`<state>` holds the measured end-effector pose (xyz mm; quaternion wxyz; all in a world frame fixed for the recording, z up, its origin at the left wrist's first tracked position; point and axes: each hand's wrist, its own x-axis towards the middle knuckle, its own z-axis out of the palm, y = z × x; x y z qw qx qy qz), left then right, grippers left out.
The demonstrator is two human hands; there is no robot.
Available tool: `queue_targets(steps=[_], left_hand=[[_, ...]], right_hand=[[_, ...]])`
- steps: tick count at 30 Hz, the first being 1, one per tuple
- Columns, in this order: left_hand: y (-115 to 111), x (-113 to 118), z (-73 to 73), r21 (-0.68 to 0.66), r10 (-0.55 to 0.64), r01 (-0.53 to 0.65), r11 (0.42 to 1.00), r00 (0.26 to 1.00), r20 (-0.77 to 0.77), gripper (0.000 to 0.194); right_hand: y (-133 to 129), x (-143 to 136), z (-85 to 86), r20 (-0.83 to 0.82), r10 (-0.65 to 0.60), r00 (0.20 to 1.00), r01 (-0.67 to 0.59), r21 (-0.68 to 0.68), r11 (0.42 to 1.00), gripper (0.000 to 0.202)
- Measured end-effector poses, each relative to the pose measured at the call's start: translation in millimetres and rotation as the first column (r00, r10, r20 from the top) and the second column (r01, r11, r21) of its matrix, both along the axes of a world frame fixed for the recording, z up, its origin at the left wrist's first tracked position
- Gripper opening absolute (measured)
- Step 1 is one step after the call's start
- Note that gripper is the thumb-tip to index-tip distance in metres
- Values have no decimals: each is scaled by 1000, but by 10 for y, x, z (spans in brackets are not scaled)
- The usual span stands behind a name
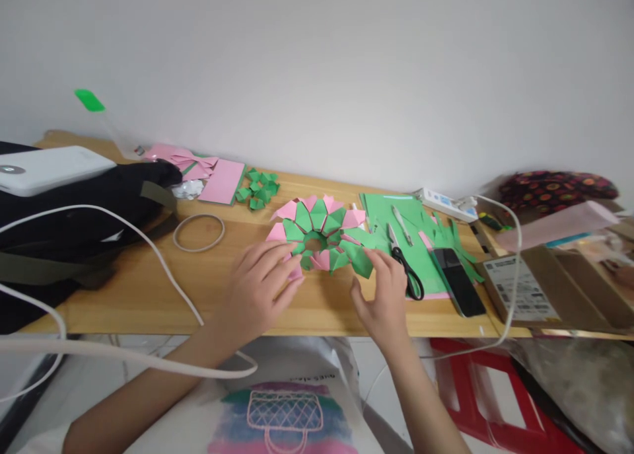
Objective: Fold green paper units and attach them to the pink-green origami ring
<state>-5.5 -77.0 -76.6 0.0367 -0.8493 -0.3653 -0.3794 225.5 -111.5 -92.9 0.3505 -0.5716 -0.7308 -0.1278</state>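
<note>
A ring of folded green and pink paper pieces (318, 220) lies over the middle of the wooden table, with a round hole at its centre. My left hand (260, 289) is at the ring's lower left side, its fingers closed on the edge there. On the right, my right hand (384, 295) touches a green piece at the ring's lower right edge, thumb and fingers apart. Small folded green pieces (258, 189) sit in a pile behind and left of the ring.
Green paper sheets (426, 269) bear scissors (407, 269), a pen (402, 225) and a phone (458, 282). A cardboard box (559, 289) and power strip (446, 203) stand right. Left are pink paper (222, 182), a beige ring (199, 233), a black bag (99, 216) and white cables.
</note>
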Motion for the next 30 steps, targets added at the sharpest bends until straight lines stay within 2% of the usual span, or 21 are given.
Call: queue_targets(steps=[3,6,8,10,12,14,21,26,30], left_hand=[[-24,-78,-48,-53,24,-24,998,1000,16,23],[0,-32,-70,-74,4,-2,997,1000,19,21],[38,39,-67,-76,-27,28,997,1000,13,20],[84,107,-59,-95,-50,50,994,999,4,21],[126,154,-53,-143,-74,73,987,997,3,20],[154,178,-51,-197,-97,98,975,995,16,19],[205,194,2,-339,-153,156,928,988,37,16],[376,201,96,-494,-289,223,840,955,-62,19],[526,231,136,-553,-352,252,794,932,-81,17]], right_hand=[[-48,21,122,-80,27,996,-31,-48,998,55],[26,-17,262,-109,115,987,-129,-133,983,56],[116,-47,336,-30,188,982,-190,-215,958,50],[191,-59,375,92,223,971,-196,-233,953,33],[222,-49,378,170,216,962,-183,-187,965,18],[206,-28,360,196,203,959,-177,-145,973,13],[125,21,304,260,252,932,-223,-136,965,16],[246,75,267,212,248,945,-237,-79,968,23],[369,133,265,183,246,952,-236,-79,969,25]])
